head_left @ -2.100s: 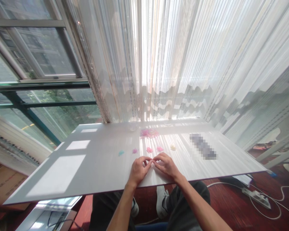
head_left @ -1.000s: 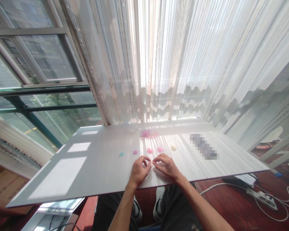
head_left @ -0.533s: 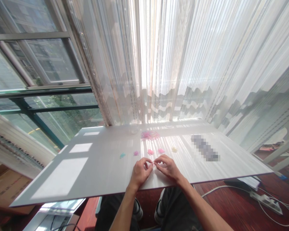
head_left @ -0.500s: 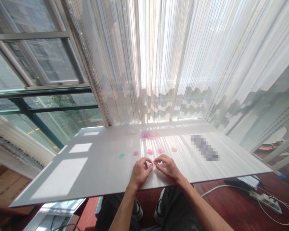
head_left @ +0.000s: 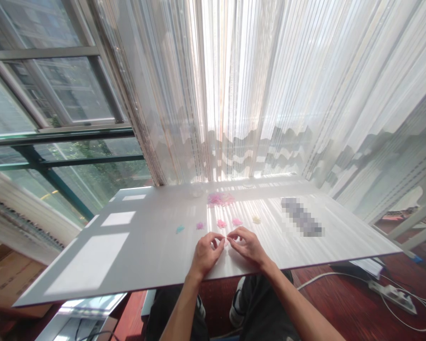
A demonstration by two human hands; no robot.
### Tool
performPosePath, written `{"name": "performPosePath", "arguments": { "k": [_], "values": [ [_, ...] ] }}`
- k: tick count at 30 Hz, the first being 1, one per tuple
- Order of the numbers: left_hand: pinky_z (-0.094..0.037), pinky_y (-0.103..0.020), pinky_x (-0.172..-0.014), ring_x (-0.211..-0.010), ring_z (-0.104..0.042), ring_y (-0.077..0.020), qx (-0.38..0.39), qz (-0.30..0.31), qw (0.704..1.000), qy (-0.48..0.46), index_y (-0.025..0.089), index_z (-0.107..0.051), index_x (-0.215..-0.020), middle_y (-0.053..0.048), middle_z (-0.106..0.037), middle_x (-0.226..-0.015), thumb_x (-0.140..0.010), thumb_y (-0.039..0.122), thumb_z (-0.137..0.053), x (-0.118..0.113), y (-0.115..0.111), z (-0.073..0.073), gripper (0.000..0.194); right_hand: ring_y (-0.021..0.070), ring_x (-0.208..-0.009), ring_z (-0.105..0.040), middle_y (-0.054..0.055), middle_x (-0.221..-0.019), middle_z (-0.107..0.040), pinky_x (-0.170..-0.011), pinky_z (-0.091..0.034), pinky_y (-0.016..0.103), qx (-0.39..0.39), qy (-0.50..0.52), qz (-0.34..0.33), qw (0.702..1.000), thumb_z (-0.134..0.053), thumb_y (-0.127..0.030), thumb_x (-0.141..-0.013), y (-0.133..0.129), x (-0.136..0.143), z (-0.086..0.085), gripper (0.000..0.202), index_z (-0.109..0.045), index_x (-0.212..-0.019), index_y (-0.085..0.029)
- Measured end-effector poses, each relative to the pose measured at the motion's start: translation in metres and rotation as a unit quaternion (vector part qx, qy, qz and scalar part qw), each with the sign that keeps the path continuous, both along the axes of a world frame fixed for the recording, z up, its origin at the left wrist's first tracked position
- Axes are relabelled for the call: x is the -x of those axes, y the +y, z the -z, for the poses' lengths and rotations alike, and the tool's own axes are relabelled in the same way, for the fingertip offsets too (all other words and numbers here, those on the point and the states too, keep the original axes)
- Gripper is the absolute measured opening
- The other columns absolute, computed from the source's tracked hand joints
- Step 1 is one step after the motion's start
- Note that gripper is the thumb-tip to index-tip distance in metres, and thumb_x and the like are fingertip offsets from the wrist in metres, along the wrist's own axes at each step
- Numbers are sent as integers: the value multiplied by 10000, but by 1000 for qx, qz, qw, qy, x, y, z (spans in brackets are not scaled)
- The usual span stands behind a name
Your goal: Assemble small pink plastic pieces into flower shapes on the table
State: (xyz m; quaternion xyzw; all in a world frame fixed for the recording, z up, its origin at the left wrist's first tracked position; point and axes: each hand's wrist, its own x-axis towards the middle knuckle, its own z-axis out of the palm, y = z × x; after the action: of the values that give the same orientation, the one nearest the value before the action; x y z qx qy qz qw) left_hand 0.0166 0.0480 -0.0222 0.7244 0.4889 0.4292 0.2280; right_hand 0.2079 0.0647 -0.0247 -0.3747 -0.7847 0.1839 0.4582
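My left hand (head_left: pixel 206 252) and my right hand (head_left: pixel 247 247) meet low over the front part of the white table (head_left: pixel 156 260). Both are closed in a pinch, thumb against index finger, with the fingertips almost touching. A tiny pale pink piece (head_left: pixel 226 242) shows between them, too small to name. Just beyond my fingers lies a row of small coloured clusters: teal (head_left: pixel 179 229), purple (head_left: pixel 199 226), deep pink (head_left: pixel 221 223), lighter pink (head_left: pixel 237 221) and cream (head_left: pixel 256 219). Farther back is a larger heap of pink and lilac pieces (head_left: pixel 220 199).
A clear, see-through dish (head_left: pixel 197 191) stands near the table's back edge. A blurred-out dark object (head_left: pixel 301 218) lies on the right. Sheer curtains (head_left: pixel 234 94) hang behind the table. A white power strip (head_left: pixel 392 296) with cables lies on the floor at right.
Both hands stay in the same place, with only a slight shift of the fingertips around the tiny piece. The clusters and heap have not moved.
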Motion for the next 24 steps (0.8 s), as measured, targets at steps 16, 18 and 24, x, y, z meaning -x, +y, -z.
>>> {"name": "performPosePath", "arguments": {
  "k": [16, 18, 24],
  "values": [
    [-525, -256, -681, -660, -643, -142, 17, -7, 1000, 11, 199, -720, -876, -26, -736, -818, -900, 342, -597, -1, -1, -6, 189, 173, -715, -617, 24, -759, -641, -685, -506, 290, 1, -18, 21, 1000, -581, -266, -926, -2, 2, -3, 129, -666, -846, -212],
    [-525, -253, -682, -652, -644, -140, 15, -7, 1000, 14, 202, -726, -879, -22, -737, -808, -907, 344, -595, -1, -1, -6, 196, 172, -711, -611, 24, -756, -637, -683, -503, 289, 0, -20, 22, 1000, -575, -267, -928, -2, 2, -3, 137, -661, -838, -212],
    [-528, -265, -707, -655, -654, -149, 12, -8, 999, 34, 205, -740, -890, -27, -749, -806, -929, 357, -577, -1, -2, -6, 227, 168, -698, -600, 22, -746, -631, -674, -496, 286, -8, -19, 24, 1000, -563, -269, -935, -1, 2, -1, 151, -648, -826, -207]
  ]
}}
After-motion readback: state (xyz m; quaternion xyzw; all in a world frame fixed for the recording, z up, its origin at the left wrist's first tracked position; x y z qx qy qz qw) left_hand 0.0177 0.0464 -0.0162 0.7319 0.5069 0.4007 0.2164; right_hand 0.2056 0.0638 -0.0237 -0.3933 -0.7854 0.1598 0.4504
